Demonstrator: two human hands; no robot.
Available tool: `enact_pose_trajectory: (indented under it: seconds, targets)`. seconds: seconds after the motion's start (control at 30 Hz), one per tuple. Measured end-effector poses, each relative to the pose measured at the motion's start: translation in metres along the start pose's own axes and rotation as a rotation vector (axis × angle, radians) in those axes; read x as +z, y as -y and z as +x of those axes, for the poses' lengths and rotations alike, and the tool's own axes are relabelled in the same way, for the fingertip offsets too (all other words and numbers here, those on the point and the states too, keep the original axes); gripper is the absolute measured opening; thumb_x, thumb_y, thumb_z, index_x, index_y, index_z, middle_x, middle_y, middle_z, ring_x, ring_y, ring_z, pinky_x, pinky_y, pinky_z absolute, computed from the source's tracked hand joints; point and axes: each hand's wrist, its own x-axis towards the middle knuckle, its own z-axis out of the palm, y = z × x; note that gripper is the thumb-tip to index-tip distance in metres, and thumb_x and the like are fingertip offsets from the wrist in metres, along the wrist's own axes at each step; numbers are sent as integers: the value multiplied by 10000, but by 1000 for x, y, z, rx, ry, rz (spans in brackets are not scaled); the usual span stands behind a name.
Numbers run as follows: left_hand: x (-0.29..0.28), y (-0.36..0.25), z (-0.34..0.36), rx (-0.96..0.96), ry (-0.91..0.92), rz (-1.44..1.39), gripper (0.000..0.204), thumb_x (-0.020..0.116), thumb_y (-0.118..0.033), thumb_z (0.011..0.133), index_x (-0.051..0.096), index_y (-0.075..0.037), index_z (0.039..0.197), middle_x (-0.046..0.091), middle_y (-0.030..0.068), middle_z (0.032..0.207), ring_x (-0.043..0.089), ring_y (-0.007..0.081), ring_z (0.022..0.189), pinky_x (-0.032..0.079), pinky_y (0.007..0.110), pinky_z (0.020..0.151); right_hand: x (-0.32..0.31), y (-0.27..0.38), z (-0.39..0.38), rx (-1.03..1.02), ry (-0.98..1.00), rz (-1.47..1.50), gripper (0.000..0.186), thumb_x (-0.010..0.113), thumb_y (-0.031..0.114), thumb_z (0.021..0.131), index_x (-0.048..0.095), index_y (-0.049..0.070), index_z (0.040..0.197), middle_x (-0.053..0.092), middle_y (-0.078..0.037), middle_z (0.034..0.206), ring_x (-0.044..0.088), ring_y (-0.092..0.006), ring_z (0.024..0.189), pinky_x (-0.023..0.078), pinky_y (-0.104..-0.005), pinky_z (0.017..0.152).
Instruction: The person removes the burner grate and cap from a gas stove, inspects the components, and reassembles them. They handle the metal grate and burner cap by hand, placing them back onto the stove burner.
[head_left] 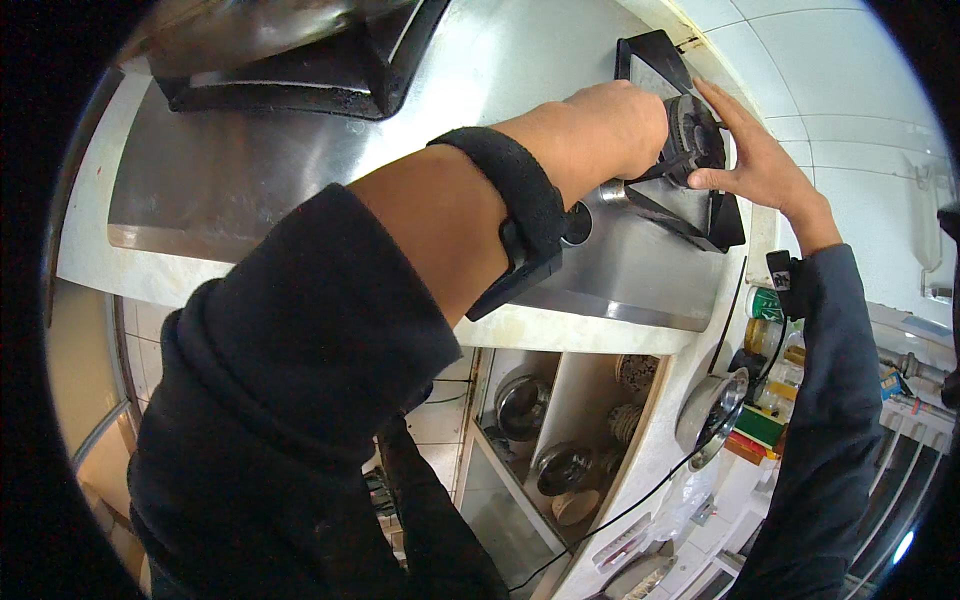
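A gas burner with a black pan support sits at the right end of the steel stovetop. My left hand reaches over the burner with its fingers curled down. Those fingertips are hidden behind the hand, so what they hold is not visible. My right hand grips the burner from the right side, thumb at its lower edge and fingers along its far side. A round control knob is partly hidden beside my left wrist.
A second pan support is at upper left. Below, an open cabinet holds several pots and bowls. A steel bowl, bottles and a black cable stand along the right counter. A white tiled wall bounds the right side.
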Motion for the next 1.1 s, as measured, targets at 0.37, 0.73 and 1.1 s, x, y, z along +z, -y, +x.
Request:
enact_pose_trajectory:
  seconds: [0.37,0.73,1.1]
  targets:
    - [-8,-14,-1,-161,131,78,266,733,-107,879,822,-46,1121,782,169,1163,753,353,1115,611,433,962,-2,4,-4,82,117,194,1055,890,268,727,393,148,1650,484,-157,1620,469,-383,1491,352,-433,1276]
    - [2,-4,-6,16,-104,-21,177,654,-61,798,780,34,879,735,298,906,742,466,896,600,525,831,11,8,-3,209,28,27,1098,847,485,660,461,109,1617,492,-248,1582,534,-409,1428,449,-462,1212]
    - [3,-9,-2,-139,37,27,239,754,-49,824,823,-18,1051,790,188,1087,766,367,1050,616,441,928,8,-3,-13,119,126,120,1166,965,323,717,336,184,1689,460,-188,1642,467,-350,1504,345,-453,1287]
